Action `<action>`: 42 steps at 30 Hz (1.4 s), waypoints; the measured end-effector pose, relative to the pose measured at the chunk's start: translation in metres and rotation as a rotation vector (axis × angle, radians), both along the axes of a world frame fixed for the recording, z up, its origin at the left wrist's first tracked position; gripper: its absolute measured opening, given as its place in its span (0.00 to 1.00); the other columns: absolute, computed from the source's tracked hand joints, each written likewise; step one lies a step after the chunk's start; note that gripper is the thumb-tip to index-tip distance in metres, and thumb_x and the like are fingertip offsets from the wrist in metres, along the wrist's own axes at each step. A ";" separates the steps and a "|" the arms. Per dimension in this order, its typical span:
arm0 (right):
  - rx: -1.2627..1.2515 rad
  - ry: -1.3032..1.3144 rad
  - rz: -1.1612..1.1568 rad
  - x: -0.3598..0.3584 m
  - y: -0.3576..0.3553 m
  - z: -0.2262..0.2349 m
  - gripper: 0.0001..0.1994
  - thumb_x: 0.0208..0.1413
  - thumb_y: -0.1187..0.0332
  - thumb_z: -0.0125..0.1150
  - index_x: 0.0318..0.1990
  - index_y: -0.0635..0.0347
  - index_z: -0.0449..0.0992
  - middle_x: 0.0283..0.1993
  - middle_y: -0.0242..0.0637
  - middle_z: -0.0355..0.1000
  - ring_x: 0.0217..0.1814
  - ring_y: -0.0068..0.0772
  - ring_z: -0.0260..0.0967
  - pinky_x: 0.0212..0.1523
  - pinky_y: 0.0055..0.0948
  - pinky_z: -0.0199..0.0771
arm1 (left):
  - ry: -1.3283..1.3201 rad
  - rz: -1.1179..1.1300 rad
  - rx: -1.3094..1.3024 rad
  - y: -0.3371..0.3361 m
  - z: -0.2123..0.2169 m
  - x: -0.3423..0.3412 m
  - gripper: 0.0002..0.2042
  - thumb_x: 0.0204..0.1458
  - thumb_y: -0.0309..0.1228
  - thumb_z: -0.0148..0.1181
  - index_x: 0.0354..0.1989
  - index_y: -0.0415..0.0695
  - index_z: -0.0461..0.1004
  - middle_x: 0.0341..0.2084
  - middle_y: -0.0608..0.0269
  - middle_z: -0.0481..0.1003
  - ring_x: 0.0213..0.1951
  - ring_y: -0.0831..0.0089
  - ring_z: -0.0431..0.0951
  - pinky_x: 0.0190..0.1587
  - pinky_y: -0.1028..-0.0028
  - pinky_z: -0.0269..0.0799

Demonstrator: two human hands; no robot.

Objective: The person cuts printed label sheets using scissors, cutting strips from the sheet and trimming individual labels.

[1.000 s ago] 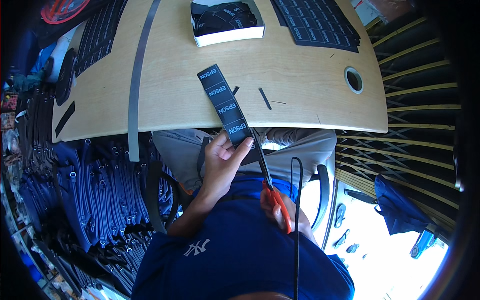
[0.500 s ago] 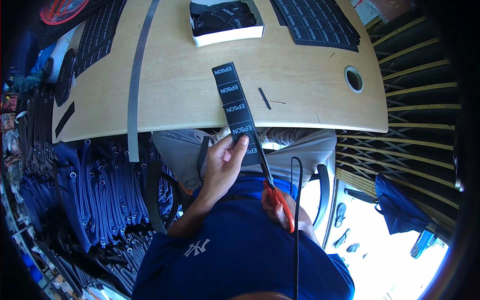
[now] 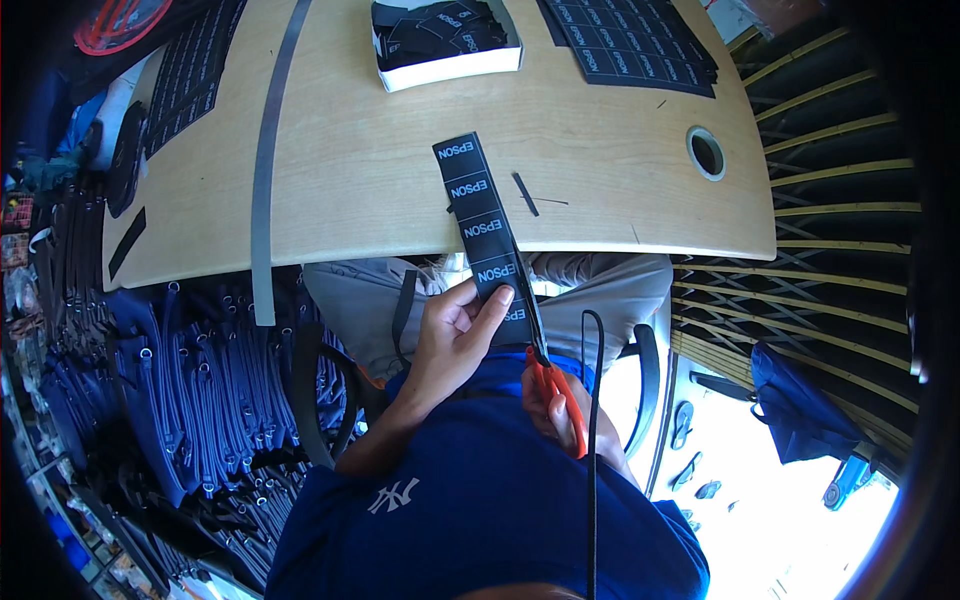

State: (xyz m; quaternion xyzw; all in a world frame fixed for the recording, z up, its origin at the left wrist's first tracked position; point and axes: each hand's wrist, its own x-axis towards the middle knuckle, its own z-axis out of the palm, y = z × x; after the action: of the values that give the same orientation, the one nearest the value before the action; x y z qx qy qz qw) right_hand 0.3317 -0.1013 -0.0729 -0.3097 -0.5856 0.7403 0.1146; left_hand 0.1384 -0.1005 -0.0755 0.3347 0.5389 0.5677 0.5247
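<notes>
My left hand point(image 3: 462, 335) pinches a black strip of printed labels point(image 3: 482, 228) near its lower end, thumb on top. The strip slants up and away over the table's front edge. In my right hand point(image 3: 548, 405) are scissors with orange-red handles point(image 3: 563, 400), their dark blades lying along the strip's right edge close to its near end. How far the blades are apart is hard to make out. Thin black offcuts point(image 3: 525, 194) lie on the table just right of the strip.
On the wooden table point(image 3: 350, 180) stands a white box point(image 3: 450, 72) of cut black labels. Label sheets point(image 3: 640, 55) lie at the far right, more sheets point(image 3: 190, 85) at the far left. A long grey strap point(image 3: 264, 190) hangs over the front edge. Blue lanyards point(image 3: 200, 390) hang at left.
The label strip and my left hand have shifted slightly right and toward me. The scissors have moved a little along the strip's right edge, their handles closer together.
</notes>
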 end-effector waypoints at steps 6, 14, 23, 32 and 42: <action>-0.103 -0.019 -0.066 -0.007 -0.002 0.002 0.36 0.49 0.30 0.40 0.30 0.62 0.62 0.18 0.29 0.57 0.16 0.19 0.54 0.18 0.21 0.54 | 0.019 -0.016 -0.008 -0.001 -0.002 -0.001 0.08 0.58 0.29 0.53 0.33 0.37 0.72 0.18 0.76 0.66 0.19 0.93 0.60 0.19 0.87 0.51; -0.182 -0.049 -0.101 -0.012 -0.003 0.007 0.35 0.49 0.29 0.40 0.28 0.60 0.61 0.15 0.26 0.55 0.12 0.16 0.53 0.11 0.17 0.52 | 0.036 -0.010 -0.014 -0.001 -0.005 -0.001 0.08 0.58 0.30 0.53 0.33 0.38 0.72 0.16 0.76 0.65 0.18 0.93 0.59 0.18 0.87 0.49; -0.138 -0.078 -0.097 -0.013 -0.002 0.012 0.27 0.60 0.42 0.36 0.27 0.61 0.61 0.13 0.29 0.57 0.09 0.18 0.54 0.10 0.19 0.53 | 0.010 -0.003 -0.016 0.000 -0.005 -0.001 0.07 0.58 0.29 0.53 0.33 0.38 0.73 0.16 0.77 0.65 0.18 0.93 0.58 0.18 0.86 0.49; -0.178 -0.146 -0.118 -0.015 -0.004 0.018 0.26 0.61 0.44 0.36 0.26 0.60 0.61 0.12 0.28 0.57 0.09 0.20 0.56 0.10 0.20 0.53 | -0.020 -0.014 -0.040 0.000 -0.002 -0.003 0.07 0.58 0.29 0.53 0.32 0.37 0.72 0.18 0.76 0.66 0.19 0.93 0.60 0.19 0.87 0.50; -0.156 -0.056 -0.039 0.004 -0.004 0.006 0.22 0.62 0.49 0.42 0.27 0.61 0.63 0.13 0.27 0.58 0.11 0.19 0.56 0.13 0.21 0.54 | -0.029 0.026 -0.018 0.006 0.002 -0.009 0.13 0.60 0.38 0.49 0.32 0.40 0.70 0.20 0.74 0.63 0.25 0.88 0.59 0.27 0.81 0.56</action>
State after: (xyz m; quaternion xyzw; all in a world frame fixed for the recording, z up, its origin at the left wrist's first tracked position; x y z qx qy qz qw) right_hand 0.3354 -0.1052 -0.0669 -0.3498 -0.5228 0.7724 0.0881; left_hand 0.1289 -0.0943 -0.0732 0.3147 0.5405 0.5744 0.5281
